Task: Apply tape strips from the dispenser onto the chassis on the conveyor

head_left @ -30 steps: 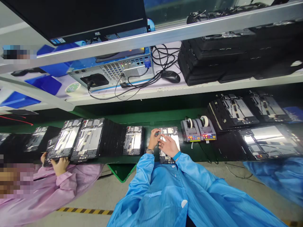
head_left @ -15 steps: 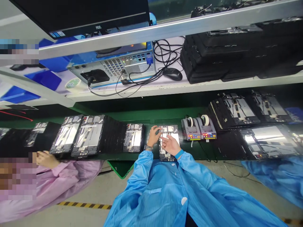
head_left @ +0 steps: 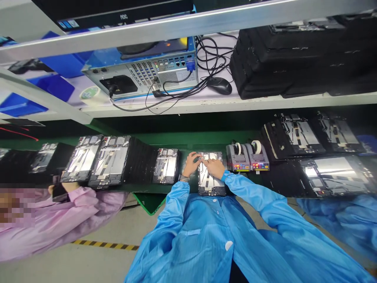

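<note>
In front of me lies an opened tablet [head_left: 208, 183] with silver panels and dark ribbon cables, its inside facing up. My left hand [head_left: 191, 164] is at its upper left edge, fingers bent and tips drawn together. My right hand [head_left: 215, 168] lies palm down across its upper part, fingers closed and pointing left. The fingertips of both hands meet near the tablet's upper left corner. Anything small between them is too hidden to make out.
Two tape dispensers [head_left: 239, 158] stand to the right. Left of me are a separate tablet [head_left: 165, 167] and stacks of opened tablets [head_left: 109, 161]; more tablets [head_left: 303, 133] lie at right. Above runs a shelf edge [head_left: 165, 110]. A co-worker in a pink sleeve [head_left: 85, 212] sits left.
My right hand has turned from palm partly up to palm down, its fingers now over the tablet's upper part. My left hand stays near the upper left edge. The camera view has shifted slightly.
</note>
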Tool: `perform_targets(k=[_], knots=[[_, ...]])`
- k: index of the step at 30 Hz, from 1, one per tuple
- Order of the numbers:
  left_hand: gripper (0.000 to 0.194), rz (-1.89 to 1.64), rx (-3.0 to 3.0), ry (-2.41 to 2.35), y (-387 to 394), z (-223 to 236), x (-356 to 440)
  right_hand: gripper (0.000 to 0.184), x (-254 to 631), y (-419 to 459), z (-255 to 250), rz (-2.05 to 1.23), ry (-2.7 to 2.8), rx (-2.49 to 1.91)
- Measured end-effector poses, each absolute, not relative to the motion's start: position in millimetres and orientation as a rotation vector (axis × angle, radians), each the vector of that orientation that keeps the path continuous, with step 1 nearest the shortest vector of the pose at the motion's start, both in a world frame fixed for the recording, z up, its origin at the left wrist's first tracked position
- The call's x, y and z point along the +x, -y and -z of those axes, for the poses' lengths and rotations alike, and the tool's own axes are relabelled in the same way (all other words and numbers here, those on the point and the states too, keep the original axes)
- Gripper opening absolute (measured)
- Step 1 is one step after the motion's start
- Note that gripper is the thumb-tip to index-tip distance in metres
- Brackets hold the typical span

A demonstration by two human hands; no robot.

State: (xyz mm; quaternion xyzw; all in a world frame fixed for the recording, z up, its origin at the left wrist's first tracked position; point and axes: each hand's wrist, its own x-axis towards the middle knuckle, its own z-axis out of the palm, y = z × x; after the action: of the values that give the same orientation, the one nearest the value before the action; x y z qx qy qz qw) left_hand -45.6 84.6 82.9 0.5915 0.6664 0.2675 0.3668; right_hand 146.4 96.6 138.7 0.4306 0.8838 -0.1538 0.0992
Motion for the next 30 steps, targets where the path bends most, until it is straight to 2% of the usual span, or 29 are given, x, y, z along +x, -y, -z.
perform_targets(k=[8, 13, 15, 18, 20, 22, 25, 27, 30], knots=[[0.023, -0.656, 1.526, -1.665, -90, -84, -52, 0.044, 154, -116, -141, 0.349, -2.751, 0.912], [0.023, -0.659, 1.589, -1.694, -89, -87, -50, 0.041, 155, -128, -140, 0.525, -2.794, 0.987], [0.023, -0.656, 1.638, -1.716, -89, -90, -49, 0.038, 170, -124, -138, 0.727, -2.855, 1.294], [0.023, -0.632, 1.737, -1.750, -91, -94, -49, 0.036, 217, -97, -122, 1.142, -2.803, 2.249], [0.023, -0.643, 1.805, -1.738, -93, -93, -49, 0.035, 258, -65, -102, 1.394, -2.383, 3.009], [0.025, -0.726, 1.840, -1.684, -94, -90, -47, 0.030, 296, -30, -77, 1.616, -1.556, 3.591], [0.041, -0.941, 1.684, -1.653, -84, -80, -43, 0.025, 335, 6, -43, 1.824, -0.443, 3.811], [0.050, -0.991, 1.458, -1.708, -66, -72, -41, 0.025, 350, 10, -27, 1.875, -0.214, 3.805], [0.048, -0.835, 1.269, -1.770, -26, -63, -38, 0.027, 366, -4, -17, 1.964, -0.143, 3.782]])
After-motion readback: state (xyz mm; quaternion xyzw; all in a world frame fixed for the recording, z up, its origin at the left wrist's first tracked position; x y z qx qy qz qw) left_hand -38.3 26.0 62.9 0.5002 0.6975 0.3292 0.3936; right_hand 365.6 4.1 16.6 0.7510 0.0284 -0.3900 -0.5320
